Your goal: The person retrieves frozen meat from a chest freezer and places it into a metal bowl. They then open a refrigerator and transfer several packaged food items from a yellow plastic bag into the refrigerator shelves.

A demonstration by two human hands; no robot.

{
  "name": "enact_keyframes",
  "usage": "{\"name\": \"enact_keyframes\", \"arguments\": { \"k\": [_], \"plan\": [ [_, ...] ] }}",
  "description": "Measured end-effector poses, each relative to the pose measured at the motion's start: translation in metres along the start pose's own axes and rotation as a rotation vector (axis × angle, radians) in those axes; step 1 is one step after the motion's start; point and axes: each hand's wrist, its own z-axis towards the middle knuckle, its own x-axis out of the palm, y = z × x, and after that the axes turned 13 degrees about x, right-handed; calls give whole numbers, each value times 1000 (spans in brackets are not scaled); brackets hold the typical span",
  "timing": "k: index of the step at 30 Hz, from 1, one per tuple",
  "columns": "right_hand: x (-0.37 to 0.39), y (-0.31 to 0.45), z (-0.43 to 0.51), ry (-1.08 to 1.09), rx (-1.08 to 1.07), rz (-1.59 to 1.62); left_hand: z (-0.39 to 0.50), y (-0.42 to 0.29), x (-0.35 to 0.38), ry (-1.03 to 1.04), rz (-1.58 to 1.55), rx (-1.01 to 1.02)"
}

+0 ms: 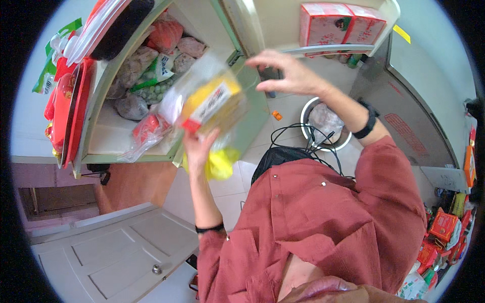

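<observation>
My left hand (199, 146) grips the lower end of a clear plastic package with a yellow and red label (212, 102), blurred by motion. A yellow plastic bag (221, 163) hangs just below that hand. Away from the package, at the upper middle, my right hand (271, 72) has its thumb and fingers spread with nothing between them. Behind the package is a compartment, seemingly a refrigerator's or freezer's, with wrapped frozen food (136, 66), a bag of green round items (153, 89) and a red item in a plastic bag (149, 128) near its front edge.
An appliance door (261, 110) stands open, with red and white boxes (341, 24) on its shelf. On the tiled floor are a metal basin (305, 117) holding a bagged item, and black cables (282, 132). A red tray (81, 113) sits at left; a panelled door (125, 250) lies lower left.
</observation>
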Motion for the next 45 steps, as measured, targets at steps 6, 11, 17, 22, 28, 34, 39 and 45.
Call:
{"name": "enact_keyframes", "arguments": {
  "k": [6,11,17,22,28,34,39,45],
  "plan": [
    [-64,-16,22,-10,207,-128,106,-21,105,142,-237,132],
    [-154,-23,30,-123,363,-242,135,-68,160,200,-23,204],
    [-198,-68,48,-91,41,-115,144,-70,214,12,174,205],
    [-287,-115,30,-890,-290,-523,144,-60,220,26,152,160],
    [-391,-213,24,-903,208,-339,134,-58,231,-2,440,228],
    [-395,-271,22,-781,382,128,117,-32,243,-162,635,306],
    [-397,-279,31,-903,217,238,123,0,237,-20,675,420],
    [-397,-270,20,-897,274,195,140,17,235,-119,812,370]
  ]
}}
